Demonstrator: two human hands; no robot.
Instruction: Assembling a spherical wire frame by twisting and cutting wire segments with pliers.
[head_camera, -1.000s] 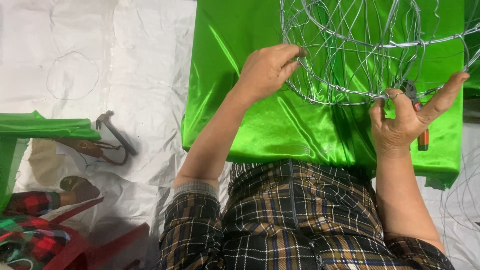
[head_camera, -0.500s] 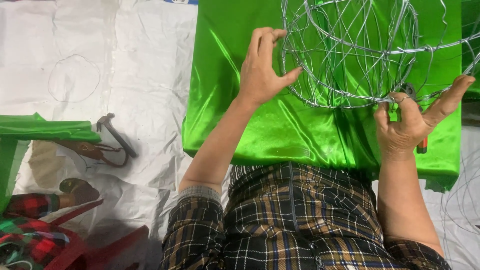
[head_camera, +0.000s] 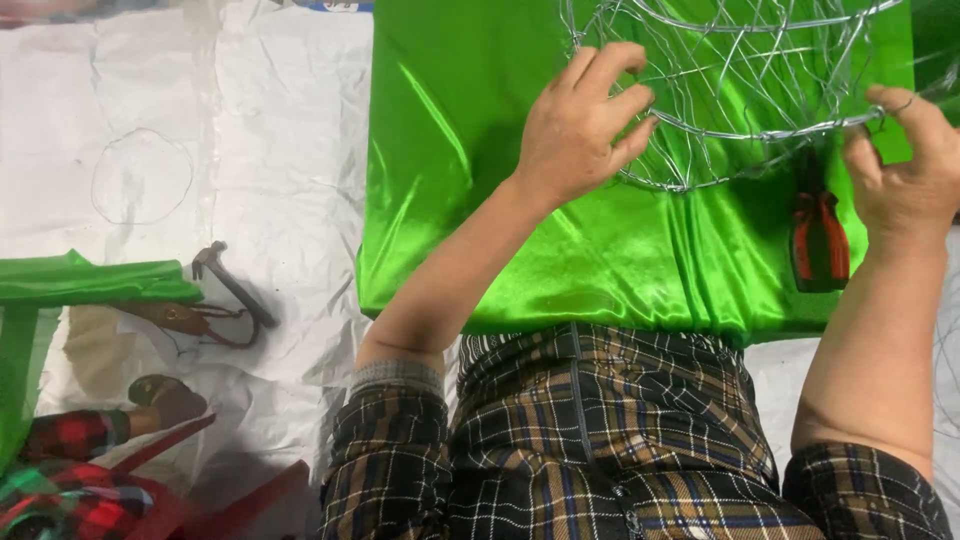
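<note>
A wire frame (head_camera: 740, 90) is held over the green satin cloth (head_camera: 480, 180), its upper part cut off by the top edge of the view. The left hand (head_camera: 585, 125) is curled around the frame's left rim. The right hand (head_camera: 905, 170) is pinched on the lower ring wire at the right edge. Red-handled pliers (head_camera: 820, 240) lie on the cloth beneath the frame. Open white sheeting (head_camera: 230, 130) is seen to the left, where a hammer (head_camera: 232, 285) lies well apart.

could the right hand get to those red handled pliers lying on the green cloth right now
Probably yes. The red-handled pliers lie on the green cloth just beside and below the right hand, nothing covering them. That hand would first have to let go of the wire frame.
</note>
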